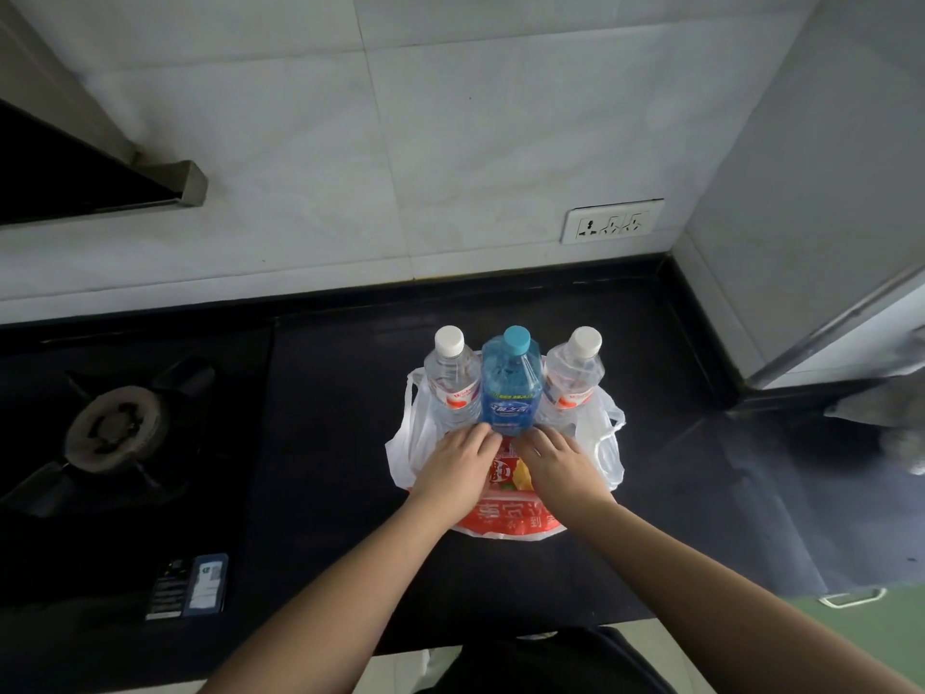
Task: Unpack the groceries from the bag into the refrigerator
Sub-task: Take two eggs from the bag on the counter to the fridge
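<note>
On the black stone counter (350,393), near the corner of the grey tiled wall, stands a white plastic shopping bag (410,438) with red print on its front side. Its mouth is open and its thin handles hang out to both sides. Three bottles stand upright in a row at the far side of the bag, touching each other: a clear plastic bottle with a white cap and a red label (450,383) on the left, a blue plastic bottle with a turquoise cap and a blue label (511,388) in the middle, and another clear plastic bottle with a white cap (573,378) on the right. Between the hands a red and yellow snack packet (508,468) shows inside the bag.

The left hand (458,465) lies with its back up over the bag's opening; its fingers reach toward the foot of the blue bottle and are slightly bent. The right hand (560,463) lies in the same way just beside it, fingers toward the same bottle. Whether the fingertips grip anything I cannot tell, because they are hidden below the bottles.

At the left a round gas burner (117,425) sits in the black hob. A white wall socket (611,221) is on the tiles, and at the right edge the grey side of a refrigerator (811,192) rises.
</note>
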A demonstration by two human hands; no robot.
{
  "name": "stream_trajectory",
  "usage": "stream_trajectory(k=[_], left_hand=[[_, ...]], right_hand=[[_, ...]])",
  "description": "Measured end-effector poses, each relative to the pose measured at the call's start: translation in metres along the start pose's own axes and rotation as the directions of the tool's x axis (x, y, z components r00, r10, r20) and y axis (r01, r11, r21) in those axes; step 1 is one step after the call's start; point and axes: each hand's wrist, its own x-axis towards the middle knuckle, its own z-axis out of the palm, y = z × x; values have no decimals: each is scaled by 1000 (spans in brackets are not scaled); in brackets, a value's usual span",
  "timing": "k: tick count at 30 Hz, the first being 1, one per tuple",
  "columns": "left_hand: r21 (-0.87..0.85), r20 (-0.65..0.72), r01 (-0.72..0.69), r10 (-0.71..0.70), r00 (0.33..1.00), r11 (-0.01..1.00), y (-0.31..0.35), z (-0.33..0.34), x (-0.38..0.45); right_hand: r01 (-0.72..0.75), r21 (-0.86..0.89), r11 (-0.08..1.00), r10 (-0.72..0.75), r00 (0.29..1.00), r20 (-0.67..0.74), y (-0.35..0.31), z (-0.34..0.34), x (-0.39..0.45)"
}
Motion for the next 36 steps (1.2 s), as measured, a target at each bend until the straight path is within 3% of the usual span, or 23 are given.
stream_trajectory(k=[5,9,17,25,30,33,36], left_hand=[[22,11,43,-43,999,999,0,2,1],[-6,10,61,-61,998,998,0,-3,2],[45,118,55,-60,991,997,3,-4,5],[-8,61,64,-64,996,998,1,-8,2],[-216,-50,87,-100,994,972,0,-21,-11],[-465,-38,162,-202,979,871,-2,-45,-26],[-738,24,220,-302,953,638,-6,-71,-49]], right_hand=[[-85,41,996,85,996,3,5,2,1],[-137,63,989,130,987,94,8,1,3],[-184,97,978,170,976,134,8,4,-2],[-192,408,893,237,970,-62,-8,-14,-12],[-322,715,621,414,909,49,-30,-49,-20],[-356,887,293,480,858,186,-38,-72,-28],[-326,932,-160,447,818,363,-42,-88,-32]])
